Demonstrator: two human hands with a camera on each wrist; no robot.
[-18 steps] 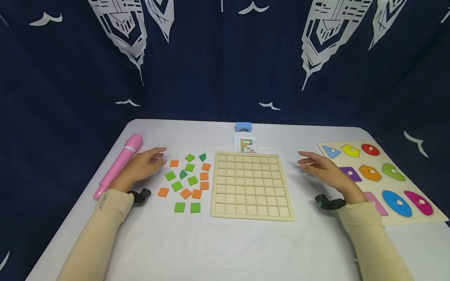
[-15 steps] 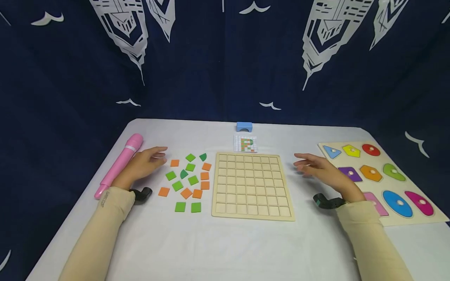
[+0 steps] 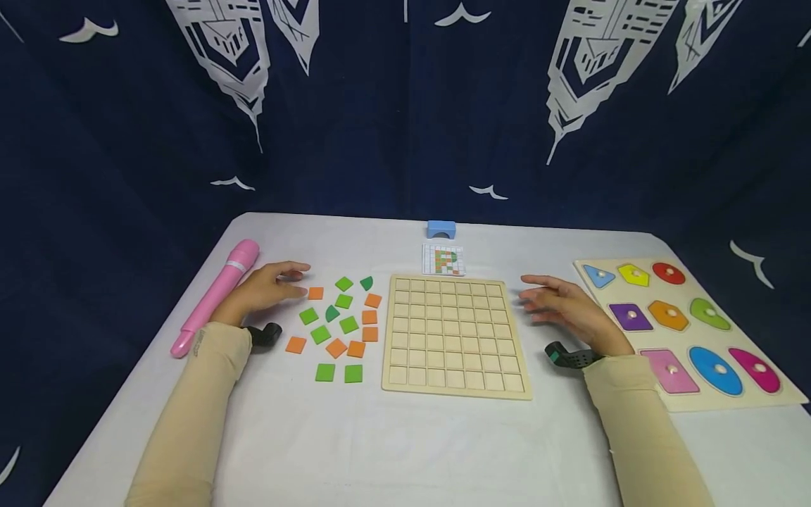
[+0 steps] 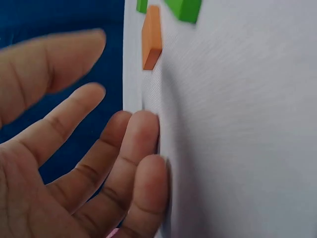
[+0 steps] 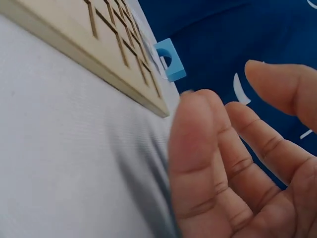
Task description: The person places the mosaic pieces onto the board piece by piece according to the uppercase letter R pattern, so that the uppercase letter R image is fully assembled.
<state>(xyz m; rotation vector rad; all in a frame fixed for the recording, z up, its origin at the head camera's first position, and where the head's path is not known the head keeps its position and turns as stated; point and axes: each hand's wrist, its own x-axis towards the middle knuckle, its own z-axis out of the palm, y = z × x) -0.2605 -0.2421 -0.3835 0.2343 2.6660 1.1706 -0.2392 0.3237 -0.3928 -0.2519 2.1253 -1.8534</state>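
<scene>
My left hand [image 3: 261, 290] hovers at the left of the scattered tiles, fingers loosely bent and nothing between them. Closest to its fingertips lies an orange square tile [image 3: 315, 293], which the left wrist view shows just beyond the fingers as an orange block [image 4: 152, 38]. Several green square tiles [image 3: 348, 324] and two dark green rounded pieces [image 3: 332, 313] lie beside it. A wooden grid board [image 3: 457, 391] with bare cells sits at the middle of the table. Right of the board, my right hand [image 3: 573, 313] holds nothing, its fingers relaxed and apart from the board's edge.
Behind the board lie a small card with a coloured grid pattern [image 3: 443, 260] and a blue arched block [image 3: 441, 229]. A pink microphone [image 3: 215, 297] lies left of my left arm. At the right is a knobbed shape puzzle board [image 3: 690, 334], partly behind my right arm.
My left hand has moved slightly right, closer to the orange tile. The right hand has shifted left toward the grid board. The tiles and boards stay put.
</scene>
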